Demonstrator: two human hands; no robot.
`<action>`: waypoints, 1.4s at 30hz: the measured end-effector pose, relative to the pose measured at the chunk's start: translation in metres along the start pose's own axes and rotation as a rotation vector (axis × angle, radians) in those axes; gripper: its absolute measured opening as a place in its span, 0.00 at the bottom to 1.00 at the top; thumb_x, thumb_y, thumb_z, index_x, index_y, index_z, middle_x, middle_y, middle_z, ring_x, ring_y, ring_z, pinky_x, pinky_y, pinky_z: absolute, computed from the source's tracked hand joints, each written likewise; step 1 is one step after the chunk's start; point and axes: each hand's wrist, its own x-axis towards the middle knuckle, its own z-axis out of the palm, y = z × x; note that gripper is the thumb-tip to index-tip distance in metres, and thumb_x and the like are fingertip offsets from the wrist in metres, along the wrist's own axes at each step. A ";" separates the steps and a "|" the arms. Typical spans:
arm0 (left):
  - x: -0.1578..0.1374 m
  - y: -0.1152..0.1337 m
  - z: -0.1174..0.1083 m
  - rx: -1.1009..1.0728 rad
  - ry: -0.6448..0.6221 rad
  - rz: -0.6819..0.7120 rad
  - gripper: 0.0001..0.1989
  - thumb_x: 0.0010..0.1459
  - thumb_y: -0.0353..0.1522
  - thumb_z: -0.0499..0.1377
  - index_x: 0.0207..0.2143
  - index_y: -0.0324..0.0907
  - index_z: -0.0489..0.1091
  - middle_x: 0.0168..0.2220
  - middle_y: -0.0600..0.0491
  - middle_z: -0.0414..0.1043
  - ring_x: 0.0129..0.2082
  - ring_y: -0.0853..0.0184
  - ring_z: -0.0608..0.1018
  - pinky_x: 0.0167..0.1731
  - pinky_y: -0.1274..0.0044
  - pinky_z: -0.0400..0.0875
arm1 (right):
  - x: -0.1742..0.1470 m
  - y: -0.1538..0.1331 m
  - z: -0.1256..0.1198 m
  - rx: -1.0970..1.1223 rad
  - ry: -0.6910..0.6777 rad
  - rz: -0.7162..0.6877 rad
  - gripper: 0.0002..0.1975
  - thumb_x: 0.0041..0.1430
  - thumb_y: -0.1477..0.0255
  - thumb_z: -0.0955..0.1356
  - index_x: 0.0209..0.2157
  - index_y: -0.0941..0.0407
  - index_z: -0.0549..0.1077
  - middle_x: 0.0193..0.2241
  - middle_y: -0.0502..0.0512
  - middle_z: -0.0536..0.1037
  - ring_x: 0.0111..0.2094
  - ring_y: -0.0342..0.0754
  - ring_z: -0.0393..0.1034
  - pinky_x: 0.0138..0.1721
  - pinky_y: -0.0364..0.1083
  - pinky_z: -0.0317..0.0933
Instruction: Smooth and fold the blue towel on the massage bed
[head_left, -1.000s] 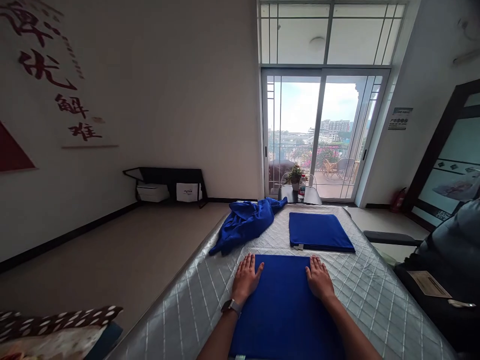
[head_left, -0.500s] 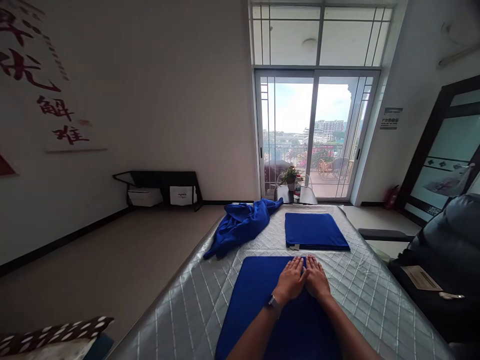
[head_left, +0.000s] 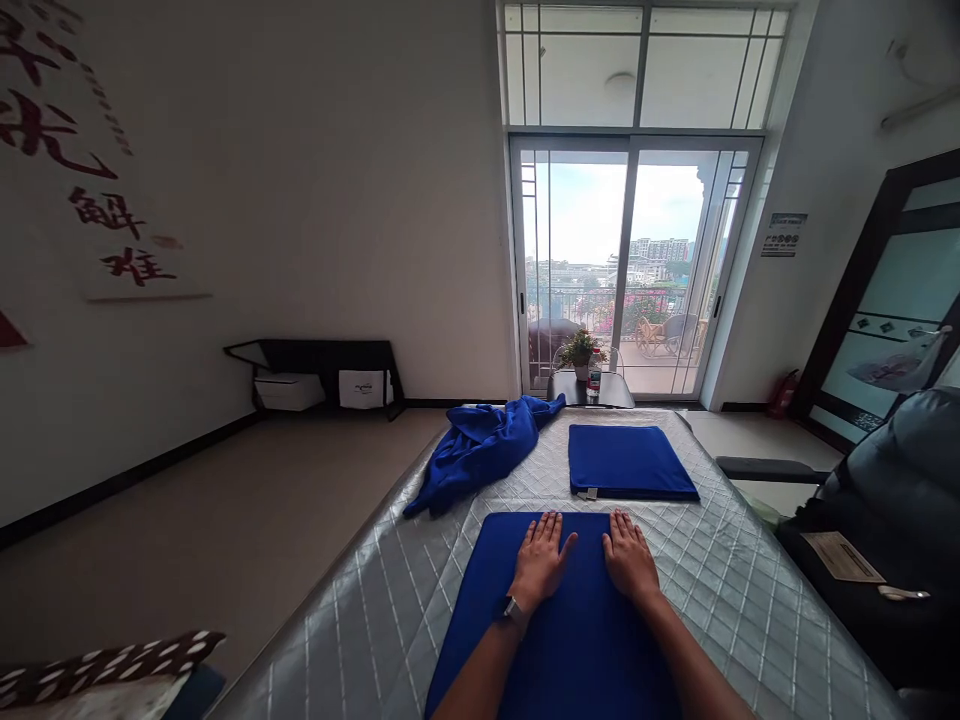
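Observation:
A flat blue cloth [head_left: 487,590] lies in front of me on a grey quilted surface [head_left: 750,600]. My left hand [head_left: 541,562] rests palm down on it, fingers spread, with a watch on the wrist. Beside it, my right hand [head_left: 628,558] presses flat near the cloth's far right corner. Neither hand grips anything. Further back lies a neatly folded blue cloth [head_left: 628,461], and to its left a crumpled heap of blue cloth [head_left: 480,448].
Beyond the surface's far end stand a small dark table with a potted plant [head_left: 580,352] and a bottle [head_left: 595,377], then glass sliding doors. A dark chair [head_left: 885,520] stands at the right. Bare floor lies at the left, with a black shelf [head_left: 322,372] against the wall.
My left hand slid from the cloth's left side across to my right hand, then back left a little. The right hand has stayed near the far right corner.

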 end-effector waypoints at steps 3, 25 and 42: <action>-0.009 -0.046 -0.014 0.078 0.045 -0.071 0.35 0.70 0.50 0.37 0.70 0.42 0.55 0.70 0.45 0.60 0.71 0.53 0.59 0.68 0.54 0.53 | -0.001 0.000 0.000 -0.001 0.001 0.005 0.33 0.70 0.63 0.50 0.71 0.63 0.49 0.72 0.58 0.49 0.73 0.49 0.39 0.71 0.51 0.35; -0.023 -0.081 -0.021 0.258 0.128 -0.148 0.36 0.70 0.50 0.37 0.69 0.38 0.57 0.69 0.43 0.60 0.70 0.55 0.60 0.68 0.60 0.56 | -0.045 -0.002 -0.005 -0.014 -0.018 -0.027 0.34 0.70 0.62 0.49 0.71 0.65 0.49 0.73 0.59 0.47 0.73 0.49 0.36 0.71 0.53 0.34; -0.016 0.085 0.029 0.027 0.010 0.250 0.31 0.73 0.44 0.36 0.71 0.39 0.53 0.71 0.45 0.55 0.72 0.62 0.56 0.69 0.63 0.55 | -0.050 0.001 -0.002 -0.070 -0.016 -0.065 0.32 0.67 0.73 0.51 0.71 0.62 0.49 0.73 0.57 0.45 0.73 0.48 0.36 0.71 0.52 0.34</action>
